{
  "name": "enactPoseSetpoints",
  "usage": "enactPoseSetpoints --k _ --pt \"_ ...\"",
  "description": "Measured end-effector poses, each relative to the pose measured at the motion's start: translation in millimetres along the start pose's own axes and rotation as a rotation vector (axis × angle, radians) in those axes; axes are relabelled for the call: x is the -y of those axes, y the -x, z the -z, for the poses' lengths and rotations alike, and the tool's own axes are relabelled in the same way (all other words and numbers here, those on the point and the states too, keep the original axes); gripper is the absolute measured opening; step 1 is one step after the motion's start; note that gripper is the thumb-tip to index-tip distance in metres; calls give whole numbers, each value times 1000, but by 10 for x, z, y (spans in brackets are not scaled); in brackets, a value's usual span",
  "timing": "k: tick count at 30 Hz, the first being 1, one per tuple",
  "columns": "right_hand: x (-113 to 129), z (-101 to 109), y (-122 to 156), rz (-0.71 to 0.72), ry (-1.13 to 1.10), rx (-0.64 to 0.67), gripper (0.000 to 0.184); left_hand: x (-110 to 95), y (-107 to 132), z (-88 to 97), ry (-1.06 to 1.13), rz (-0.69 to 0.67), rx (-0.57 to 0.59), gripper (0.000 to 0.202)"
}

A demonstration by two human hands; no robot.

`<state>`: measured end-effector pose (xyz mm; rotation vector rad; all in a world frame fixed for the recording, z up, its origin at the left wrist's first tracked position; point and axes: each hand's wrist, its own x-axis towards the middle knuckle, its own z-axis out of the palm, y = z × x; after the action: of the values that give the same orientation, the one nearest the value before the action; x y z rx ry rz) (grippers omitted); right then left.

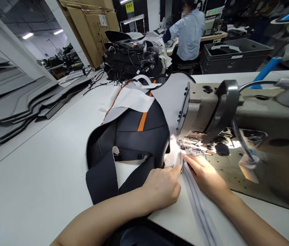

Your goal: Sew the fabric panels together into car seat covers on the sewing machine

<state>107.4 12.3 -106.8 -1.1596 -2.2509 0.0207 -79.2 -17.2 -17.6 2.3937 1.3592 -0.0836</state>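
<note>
A dark grey cover piece (134, 143) with an orange stripe and white backing lies on the white table (39, 177), its edge under the needle area of a sewing machine (236, 116). My left hand (163, 186) is closed, pinching the folded white-grey seam edge (175, 160) just before the presser foot (185, 148). My right hand (204, 174) lies on the fabric to the right of the seam, fingers stretched flat toward the presser foot. A long pale strip (200, 212) runs back toward me between my arms.
Stacks of grey cut panels (13, 102) lie at the left. A heap of dark covers (131, 58) and cardboard (93, 27) stand behind. Another person in a light blue shirt (190, 32) sits at a far bench beside a dark crate (234, 54).
</note>
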Motion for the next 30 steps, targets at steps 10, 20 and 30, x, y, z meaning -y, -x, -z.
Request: enactPoseSetpoints --k 10,20,30 --pt "56 188 43 99 -209 72 23 153 -82 -2 158 -57 -100 38" --pt "13 45 40 -165 35 -81 32 9 -73 -121 -105 -57 116 39" --pt "100 29 -27 75 119 23 34 119 -233 -119 -14 -85 31 36"
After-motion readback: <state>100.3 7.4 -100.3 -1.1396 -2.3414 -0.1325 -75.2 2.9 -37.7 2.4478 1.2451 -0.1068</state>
